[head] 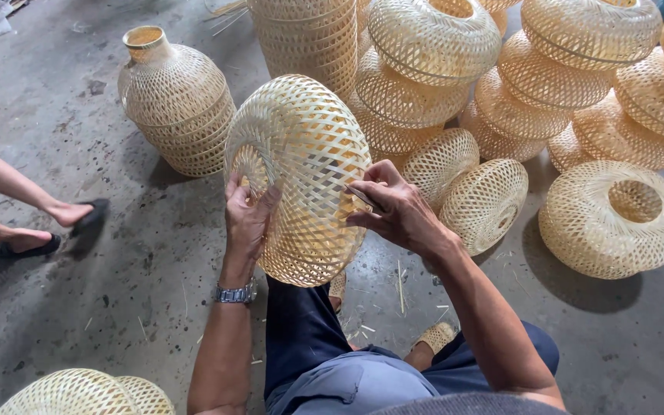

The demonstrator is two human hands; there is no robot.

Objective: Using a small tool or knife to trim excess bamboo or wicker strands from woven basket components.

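Observation:
A round open-weave bamboo shade (309, 165) stands on edge above my knees. My left hand (247, 219), with a metal wristwatch on its wrist, grips the shade's left rim, thumb near the opening. My right hand (393, 207) rests against the shade's right side and pinches a thin dark blade or strip (364, 197) against the weave. My legs in dark blue trousers (309, 346) show below, with woven sandals on my feet.
Many finished woven shades are piled at the back right (547, 77), one lying apart (615, 217). A bottle-shaped woven shade (177, 100) stands at left. Another person's bare legs and black slippers (40, 223) reach in from the left. More shades lie at bottom left (86, 393). Bamboo slivers litter the concrete floor.

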